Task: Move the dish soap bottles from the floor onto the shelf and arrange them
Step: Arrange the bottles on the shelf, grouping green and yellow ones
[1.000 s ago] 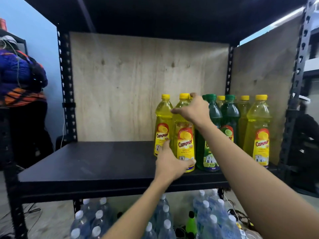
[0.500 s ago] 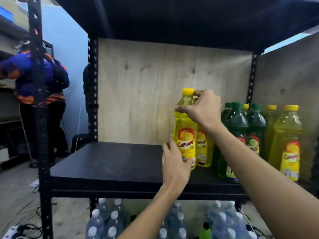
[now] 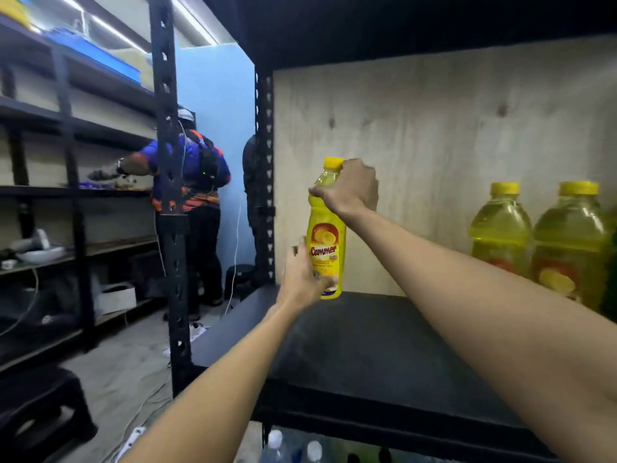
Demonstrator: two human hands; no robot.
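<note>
My right grip [image 3: 347, 188] is closed round the neck of the yellow soap bottle [image 3: 325, 242], my left grip [image 3: 300, 279] round its lower part. The bottle is upright at the back left of the shelf [image 3: 367, 345], well apart from two other yellow bottles [image 3: 500, 225] on the right.

The yellow bottle [image 3: 326, 235] has a label reading "Cammer".

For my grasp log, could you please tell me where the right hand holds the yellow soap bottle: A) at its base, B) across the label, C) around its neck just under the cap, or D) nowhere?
C: the right hand is curled round the neck of the yellow bottle, just below its cap.
</note>
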